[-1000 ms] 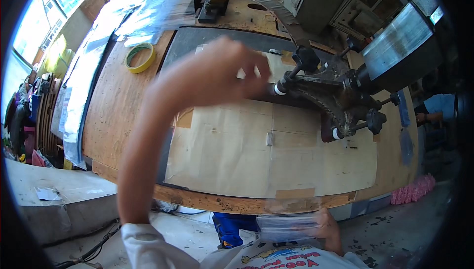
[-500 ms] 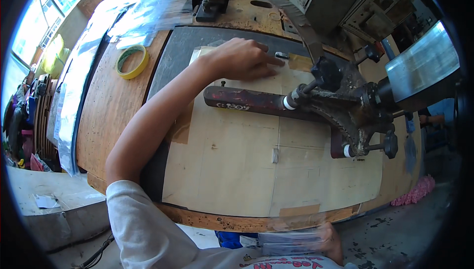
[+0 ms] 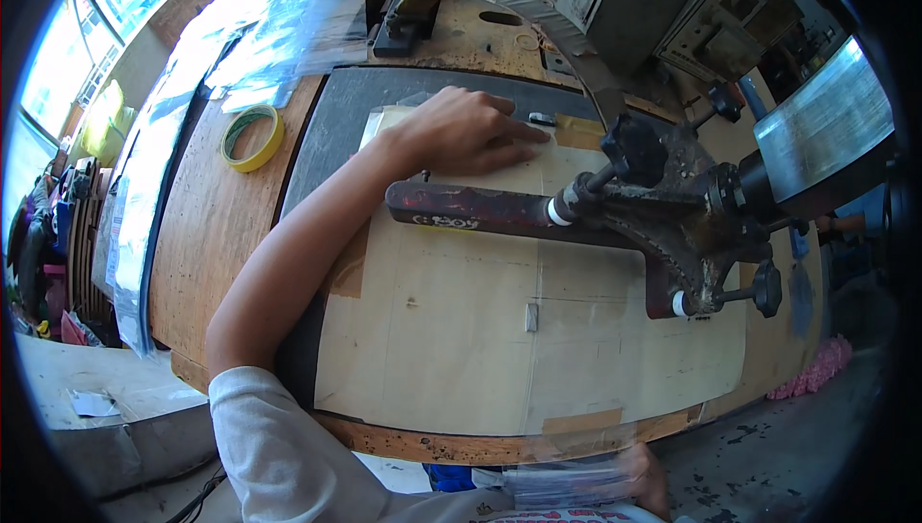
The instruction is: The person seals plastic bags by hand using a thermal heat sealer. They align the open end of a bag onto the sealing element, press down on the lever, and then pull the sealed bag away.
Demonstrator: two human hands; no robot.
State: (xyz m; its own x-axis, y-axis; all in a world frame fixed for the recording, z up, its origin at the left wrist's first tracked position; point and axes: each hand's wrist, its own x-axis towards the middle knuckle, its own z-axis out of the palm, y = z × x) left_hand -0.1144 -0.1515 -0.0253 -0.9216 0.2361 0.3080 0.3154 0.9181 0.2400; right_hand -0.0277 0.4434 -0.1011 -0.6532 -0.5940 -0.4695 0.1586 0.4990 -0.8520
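My left hand lies over the far part of a pale board, its fingers stretched out to the right and slightly apart, holding nothing. Just beyond the fingertips is a small metal piece, beside a patch of brown tape. Nearer to me, a dark red bar of a machine clamp runs across the board. Low at the right, my right hand is closed on thin clear plastic sheets at the table's front edge; its fingers are partly hidden.
On the wooden table to the left lies a yellow tape roll, with a pile of clear plastic behind it. The machine head with black knobs overhangs the right side. A second small metal piece sits mid-board.
The whole view has shifted slightly, so the table sits lower in the picture. My left fingers, blurred before, now look sharper and spread. My right hand still holds the plastic sheets.
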